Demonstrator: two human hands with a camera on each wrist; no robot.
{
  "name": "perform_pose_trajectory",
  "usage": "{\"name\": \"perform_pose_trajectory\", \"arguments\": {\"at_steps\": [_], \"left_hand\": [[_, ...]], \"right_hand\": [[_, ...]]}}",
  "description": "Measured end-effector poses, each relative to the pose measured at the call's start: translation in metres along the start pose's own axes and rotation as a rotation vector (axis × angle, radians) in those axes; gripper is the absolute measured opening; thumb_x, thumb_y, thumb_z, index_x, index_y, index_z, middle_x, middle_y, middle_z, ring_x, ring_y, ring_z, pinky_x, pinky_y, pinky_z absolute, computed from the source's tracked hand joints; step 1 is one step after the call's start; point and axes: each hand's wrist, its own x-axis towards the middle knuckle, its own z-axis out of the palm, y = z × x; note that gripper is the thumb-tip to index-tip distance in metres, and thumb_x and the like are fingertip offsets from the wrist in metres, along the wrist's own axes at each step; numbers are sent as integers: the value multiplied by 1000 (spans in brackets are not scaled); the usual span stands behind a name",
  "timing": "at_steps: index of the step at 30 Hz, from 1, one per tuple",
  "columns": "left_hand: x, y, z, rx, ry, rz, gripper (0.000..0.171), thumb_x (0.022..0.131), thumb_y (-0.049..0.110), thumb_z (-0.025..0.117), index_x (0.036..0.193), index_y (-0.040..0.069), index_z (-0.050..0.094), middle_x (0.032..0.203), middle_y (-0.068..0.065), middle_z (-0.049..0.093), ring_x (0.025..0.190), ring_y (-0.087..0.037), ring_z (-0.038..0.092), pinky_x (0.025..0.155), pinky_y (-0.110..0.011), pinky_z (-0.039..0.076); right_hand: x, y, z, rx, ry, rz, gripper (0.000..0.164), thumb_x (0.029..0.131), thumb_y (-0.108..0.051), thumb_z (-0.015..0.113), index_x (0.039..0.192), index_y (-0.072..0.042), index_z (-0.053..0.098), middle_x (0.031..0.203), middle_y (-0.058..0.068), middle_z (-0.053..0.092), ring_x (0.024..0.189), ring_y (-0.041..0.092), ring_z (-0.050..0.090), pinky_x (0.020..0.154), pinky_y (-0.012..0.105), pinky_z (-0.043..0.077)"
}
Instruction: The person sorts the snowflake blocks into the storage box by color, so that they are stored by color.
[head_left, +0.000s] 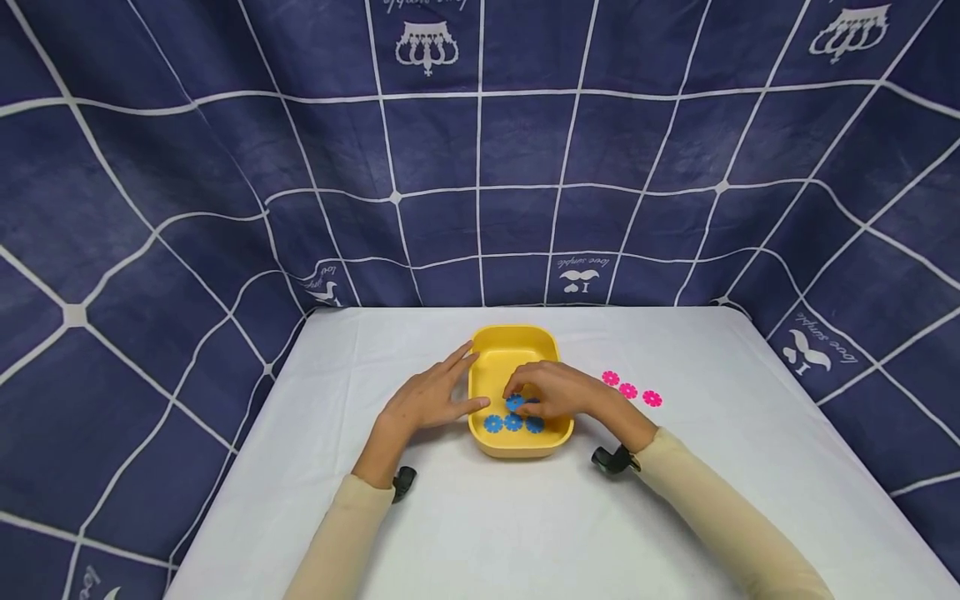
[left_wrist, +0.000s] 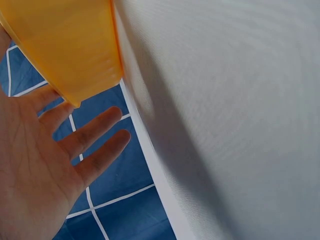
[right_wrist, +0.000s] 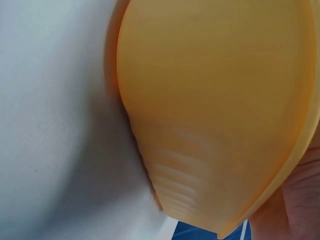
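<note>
A yellow tray stands on the table in the head view. Several blue notched discs lie inside it, among them one near-left disc and one near-right disc. My right hand reaches over the tray's right side and pinches a blue notched disc between thumb and fingertips, low over the others. At the left rim, my left hand has its fingers spread and straight, holding nothing. The left wrist view shows that hand beside the tray's outer wall. In the right wrist view, the tray's wall hides most of my right hand.
Three pink notched discs, including a rightmost one, lie on the white tablecloth right of the tray. A dark blue curtain with white lines surrounds the table at the back and sides.
</note>
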Motion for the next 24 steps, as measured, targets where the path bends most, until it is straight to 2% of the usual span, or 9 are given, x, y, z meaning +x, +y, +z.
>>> {"name": "perform_pose_trajectory", "arguments": {"at_steps": [7,17,24], "left_hand": [[1,1,1,-12,2,7,96,98,79,54,172,23,31,181,10,12,152,-32,48,111,-56,53],[2,0,0,4,-9,2,100,95,86,48,172,24,30,181,11,12,154,-28,46,111,-54,53],[1,0,0,0,-9,2,99,96,85,49,172,24,30,181,11,12,154,-29,46,112,-54,52]], "right_hand": [[6,7,2,-42,-42,2,30,95,-27,85,123,-18,78,117,-8,76,108,12,68,104,39,58],[13,9,1,-110,-104,-25,29,96,-27,85,123,-20,78,117,-7,77,104,11,67,104,38,58],[16,8,3,-142,-116,-30,29,95,-24,85,123,-21,78,118,-7,76,105,11,67,105,36,57]]}}
